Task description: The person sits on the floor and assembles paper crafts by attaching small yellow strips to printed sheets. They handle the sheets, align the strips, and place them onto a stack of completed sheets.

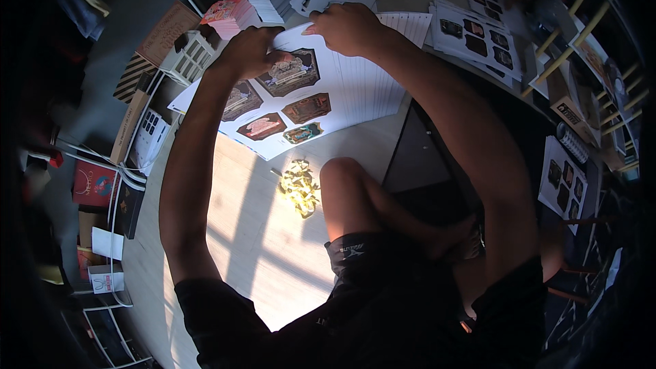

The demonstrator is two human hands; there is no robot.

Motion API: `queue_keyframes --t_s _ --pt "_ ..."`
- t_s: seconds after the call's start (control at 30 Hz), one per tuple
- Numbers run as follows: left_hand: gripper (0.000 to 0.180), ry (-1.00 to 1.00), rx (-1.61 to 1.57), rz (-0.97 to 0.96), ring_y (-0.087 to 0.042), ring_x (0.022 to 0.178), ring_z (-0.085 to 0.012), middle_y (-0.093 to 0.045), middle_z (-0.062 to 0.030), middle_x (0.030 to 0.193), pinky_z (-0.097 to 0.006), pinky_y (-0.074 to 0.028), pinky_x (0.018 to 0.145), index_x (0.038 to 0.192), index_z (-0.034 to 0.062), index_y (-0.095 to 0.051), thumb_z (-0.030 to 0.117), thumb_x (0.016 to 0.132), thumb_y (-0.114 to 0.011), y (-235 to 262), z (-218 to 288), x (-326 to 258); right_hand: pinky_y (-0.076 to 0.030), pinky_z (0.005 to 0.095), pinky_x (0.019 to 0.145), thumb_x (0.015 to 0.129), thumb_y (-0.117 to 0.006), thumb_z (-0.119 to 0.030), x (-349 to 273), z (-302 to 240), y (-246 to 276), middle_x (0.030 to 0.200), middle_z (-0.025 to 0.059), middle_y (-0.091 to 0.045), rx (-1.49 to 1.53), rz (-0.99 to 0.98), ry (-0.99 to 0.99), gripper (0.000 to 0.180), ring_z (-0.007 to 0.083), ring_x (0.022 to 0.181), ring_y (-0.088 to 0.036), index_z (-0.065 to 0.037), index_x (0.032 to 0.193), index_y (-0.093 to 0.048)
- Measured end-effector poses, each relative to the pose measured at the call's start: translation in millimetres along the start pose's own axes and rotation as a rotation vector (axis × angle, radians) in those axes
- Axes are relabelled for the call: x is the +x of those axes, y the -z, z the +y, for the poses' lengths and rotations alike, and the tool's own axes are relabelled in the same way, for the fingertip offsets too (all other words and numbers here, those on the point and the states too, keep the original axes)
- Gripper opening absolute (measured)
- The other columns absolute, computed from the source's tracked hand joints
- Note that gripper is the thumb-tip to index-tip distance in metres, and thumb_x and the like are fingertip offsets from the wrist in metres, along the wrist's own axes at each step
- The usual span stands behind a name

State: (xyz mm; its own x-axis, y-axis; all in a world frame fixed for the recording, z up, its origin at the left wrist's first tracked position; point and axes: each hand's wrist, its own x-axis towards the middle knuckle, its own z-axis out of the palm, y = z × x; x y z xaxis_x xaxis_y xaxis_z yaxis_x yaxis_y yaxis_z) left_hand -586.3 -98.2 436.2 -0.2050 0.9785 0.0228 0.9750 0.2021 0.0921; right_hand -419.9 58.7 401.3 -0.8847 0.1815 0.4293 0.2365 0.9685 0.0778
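Both my hands hold up a large white printed sheet (348, 96) by its far edge. It carries several dark, ornate label-shaped pictures, and its right part shows many fine lines. My left hand (253, 53) is closed on the edge, its thumb lying over the printed face. A little to the right, my right hand (347, 27) pinches the same edge with bent fingers. Whether the sheet is one layer or more, I cannot tell. Below it, a small heap of yellowish strips (299, 189) lies on the sunlit pale wooden surface (239, 246), beside my bent knee (339, 176).
More printed sheets (478, 41) are piled at the far right. Stacks of books or cards (229, 16) and a small white rack (188, 58) stand at the far left. A red bag (94, 183) and white cables line the left side. Yellowish rods (567, 34) stick out on the right.
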Motion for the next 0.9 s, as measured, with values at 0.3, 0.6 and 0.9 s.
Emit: queue_keyframes --t_s 0.3,0.6,0.9 --pt "0.057 0.220 0.164 -0.018 -0.072 0.097 -0.0334 -0.074 -0.0200 0.099 -0.047 -0.055 0.089 0.121 0.0023 -0.067 0.051 0.091 -0.068 -10.9 3.7 6.2 -0.059 0.0440 0.073 0.088 -0.067 -0.021 -2.6 -7.4 -16.3 0.088 0.0134 -0.075 -0.071 0.033 -0.133 0.021 0.0296 0.083 -0.075 -0.006 0.100 -0.075" --pt "0.041 0.063 -0.015 -0.042 -0.067 0.090 -0.0348 -0.072 -0.0190 0.103 -0.044 -0.049 0.088 0.124 0.0082 -0.068 0.034 0.093 -0.071 -1.7 -10.8 -7.2 -0.057 0.0441 0.072 0.093 -0.064 -0.026 -3.1 8.6 -8.4 0.083 0.0111 -0.075 0.063 -0.027 -0.036 0.021 0.0291 0.083 -0.074 -0.010 0.101 -0.074" --pt "0.043 0.144 -0.012 -0.110 -0.070 0.097 -0.0397 -0.073 -0.0217 0.101 -0.049 -0.053 0.088 0.123 0.0039 -0.065 0.034 0.093 -0.069 2.1 18.2 -8.1 -0.058 0.0431 0.076 0.096 -0.062 -0.030 -0.4 2.5 -1.5 0.090 0.0106 -0.076 0.027 -0.113 -0.159 0.026 0.0286 0.089 -0.075 -0.010 0.094 -0.078"
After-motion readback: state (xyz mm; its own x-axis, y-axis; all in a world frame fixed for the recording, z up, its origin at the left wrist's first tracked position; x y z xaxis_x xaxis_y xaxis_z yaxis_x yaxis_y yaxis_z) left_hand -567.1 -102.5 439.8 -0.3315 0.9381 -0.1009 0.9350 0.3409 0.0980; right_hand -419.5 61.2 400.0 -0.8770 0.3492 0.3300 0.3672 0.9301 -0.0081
